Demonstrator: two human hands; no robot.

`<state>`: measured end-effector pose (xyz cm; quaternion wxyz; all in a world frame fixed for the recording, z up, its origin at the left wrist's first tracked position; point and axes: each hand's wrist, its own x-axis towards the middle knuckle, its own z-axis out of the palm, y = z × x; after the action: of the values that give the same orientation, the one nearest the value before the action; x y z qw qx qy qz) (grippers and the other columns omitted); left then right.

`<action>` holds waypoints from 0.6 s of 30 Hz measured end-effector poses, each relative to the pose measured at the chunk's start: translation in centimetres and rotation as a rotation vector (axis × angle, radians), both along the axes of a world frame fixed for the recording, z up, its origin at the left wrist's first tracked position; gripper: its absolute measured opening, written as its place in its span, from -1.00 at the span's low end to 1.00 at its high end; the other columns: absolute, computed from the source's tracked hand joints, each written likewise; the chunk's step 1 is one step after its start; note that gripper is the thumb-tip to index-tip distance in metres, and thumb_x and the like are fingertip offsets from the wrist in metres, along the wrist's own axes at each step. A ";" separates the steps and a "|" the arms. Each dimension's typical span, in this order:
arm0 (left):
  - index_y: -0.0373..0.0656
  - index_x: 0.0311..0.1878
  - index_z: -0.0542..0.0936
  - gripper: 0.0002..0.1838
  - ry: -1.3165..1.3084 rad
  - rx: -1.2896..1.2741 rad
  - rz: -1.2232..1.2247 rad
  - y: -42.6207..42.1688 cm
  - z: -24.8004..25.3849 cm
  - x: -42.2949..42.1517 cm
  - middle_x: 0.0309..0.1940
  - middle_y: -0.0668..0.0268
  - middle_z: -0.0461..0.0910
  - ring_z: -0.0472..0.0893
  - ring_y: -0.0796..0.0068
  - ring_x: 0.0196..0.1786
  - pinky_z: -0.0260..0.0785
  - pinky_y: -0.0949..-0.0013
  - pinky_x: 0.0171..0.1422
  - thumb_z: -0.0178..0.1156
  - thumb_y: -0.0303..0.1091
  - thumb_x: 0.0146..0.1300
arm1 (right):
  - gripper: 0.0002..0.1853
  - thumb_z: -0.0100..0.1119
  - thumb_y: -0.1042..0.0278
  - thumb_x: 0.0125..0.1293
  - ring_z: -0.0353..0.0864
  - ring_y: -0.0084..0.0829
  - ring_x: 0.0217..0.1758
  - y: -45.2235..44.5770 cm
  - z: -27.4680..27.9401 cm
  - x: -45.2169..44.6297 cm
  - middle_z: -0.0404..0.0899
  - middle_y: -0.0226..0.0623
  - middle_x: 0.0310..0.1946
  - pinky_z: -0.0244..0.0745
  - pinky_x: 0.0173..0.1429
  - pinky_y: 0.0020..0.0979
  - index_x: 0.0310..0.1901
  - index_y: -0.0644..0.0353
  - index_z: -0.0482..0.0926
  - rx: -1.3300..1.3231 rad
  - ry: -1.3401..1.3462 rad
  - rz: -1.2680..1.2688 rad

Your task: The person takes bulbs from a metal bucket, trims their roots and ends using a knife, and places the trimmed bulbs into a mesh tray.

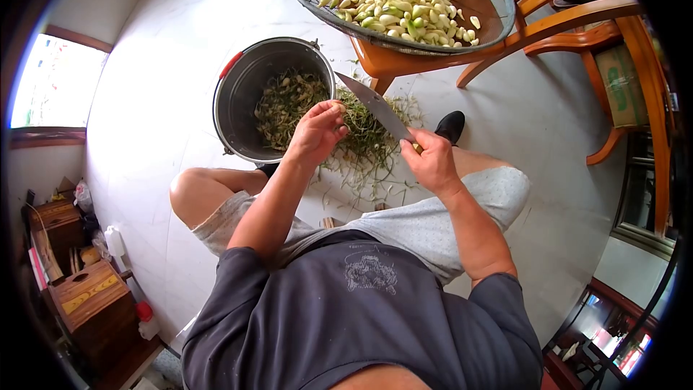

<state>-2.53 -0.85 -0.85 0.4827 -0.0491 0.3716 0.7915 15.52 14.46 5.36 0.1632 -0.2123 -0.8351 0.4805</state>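
My right hand (432,162) grips the handle of a kitchen knife (377,107), whose broad blade points up and to the left. Over the right rim of the metal bucket (229,112), the fingers of my left hand (317,130) are pinched together near the blade. Whatever is in that pinch is too small to make out. Inside the bucket lie pale and green plant trimmings (285,105). More green stringy trimmings (368,137) are scattered on the floor beside it, below the knife. Pale whitish-green bulbs (404,7), resembling garlic cloves, are heaped in a round mesh sieve (317,11).
The sieve rests on a wooden chair (397,61) in front of me, with another wooden chair (577,43) to the right. A cardboard box (622,87) sits by that chair. Wooden boxes (90,292) stand at the lower left. My knees flank the trimmings on the tiled floor.
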 end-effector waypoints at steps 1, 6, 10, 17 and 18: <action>-0.18 -0.16 0.46 -0.91 -0.007 0.044 -0.009 0.0 -0.3 0.0 -0.34 0.33 0.51 0.46 0.55 -0.35 0.36 0.48 -0.23 0.12 -0.47 0.29 | -0.74 0.15 0.47 0.13 0.56 -0.25 -0.44 0.0 -0.2 0.0 0.59 -0.10 -0.41 0.44 -0.32 -0.38 -0.11 0.29 0.60 0.002 0.016 -0.001; -0.18 -0.20 0.44 -0.89 -0.049 0.080 -0.025 0.3 -0.3 0.0 -0.37 0.30 0.54 0.48 0.55 -0.38 0.38 0.50 -0.28 0.15 -0.51 0.24 | -0.76 0.17 0.48 0.11 0.55 -0.26 -0.47 -0.5 -0.7 -0.1 0.57 -0.14 -0.47 0.43 -0.34 -0.36 -0.15 0.26 0.62 -0.017 0.025 -0.002; -0.21 -0.21 0.44 -0.89 -0.026 0.076 -0.036 0.3 0.0 0.3 -0.35 0.24 0.56 0.52 0.52 -0.37 0.43 0.49 -0.29 0.15 -0.55 0.22 | -0.76 0.17 0.48 0.10 0.54 -0.25 -0.48 -0.6 -1.1 -0.1 0.56 -0.17 -0.50 0.43 -0.35 -0.33 -0.16 0.24 0.63 0.044 0.041 0.022; -0.22 -0.24 0.48 -0.92 0.004 0.102 -0.036 0.3 0.2 0.7 -0.34 0.22 0.58 0.55 0.51 -0.37 0.47 0.48 -0.28 0.17 -0.55 0.22 | -0.75 0.14 0.52 0.14 0.58 -0.30 -0.41 -0.2 -1.5 0.0 0.58 -0.09 -0.42 0.45 -0.27 -0.43 -0.11 0.35 0.59 0.189 -0.015 0.137; -0.22 -0.25 0.49 -0.93 0.005 0.104 -0.030 0.2 0.1 0.8 -0.34 0.22 0.59 0.55 0.51 -0.37 0.47 0.48 -0.28 0.17 -0.54 0.22 | -0.75 0.14 0.52 0.14 0.58 -0.28 -0.40 -0.1 -1.5 -0.1 0.58 -0.09 -0.41 0.45 -0.27 -0.42 -0.11 0.35 0.59 0.252 0.006 0.172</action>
<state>-1.76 -0.61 -0.72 0.4955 -0.0164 0.3316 0.8026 15.45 14.32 3.86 0.1490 -0.1162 -0.9036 0.3845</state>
